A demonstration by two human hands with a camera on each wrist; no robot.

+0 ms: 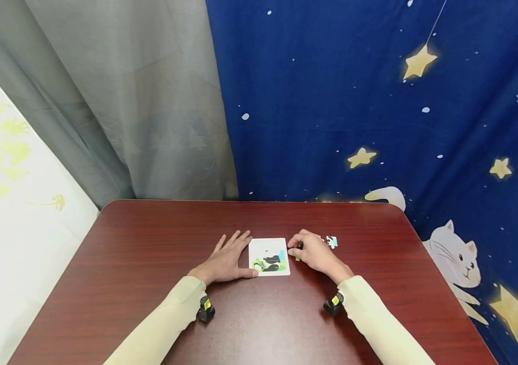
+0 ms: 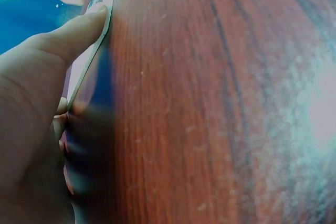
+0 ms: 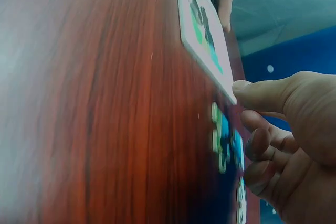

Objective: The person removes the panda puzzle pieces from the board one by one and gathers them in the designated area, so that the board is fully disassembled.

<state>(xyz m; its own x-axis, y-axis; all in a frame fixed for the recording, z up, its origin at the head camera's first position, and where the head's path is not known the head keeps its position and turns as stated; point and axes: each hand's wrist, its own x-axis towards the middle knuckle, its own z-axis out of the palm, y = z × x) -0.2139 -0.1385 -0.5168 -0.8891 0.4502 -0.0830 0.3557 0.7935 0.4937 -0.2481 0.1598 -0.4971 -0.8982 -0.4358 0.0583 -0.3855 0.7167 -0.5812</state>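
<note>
A square white picture board [image 1: 262, 245] with a panda picture lies on the table. My left hand [image 1: 228, 259] rests flat at its left side, fingers spread, with the thumb on the lower left corner. At the right edge is my right hand [image 1: 313, 251], its fingers bent. In the right wrist view the thumb [image 3: 262, 94] reaches the corner of the board, with the other fingertips just beyond. Whether something small is between those fingers is hidden. Jigsaw pieces [image 3: 219, 137] lie beneath the right hand; another jigsaw piece [image 1: 332, 242] shows past its knuckles.
The dark red wooden table [image 1: 163, 238] has rounded far corners. Behind it hang a grey curtain [image 1: 172, 101] and a blue star-patterned curtain [image 1: 313, 101]. A pale patterned surface [image 1: 12, 203] stands at the left.
</note>
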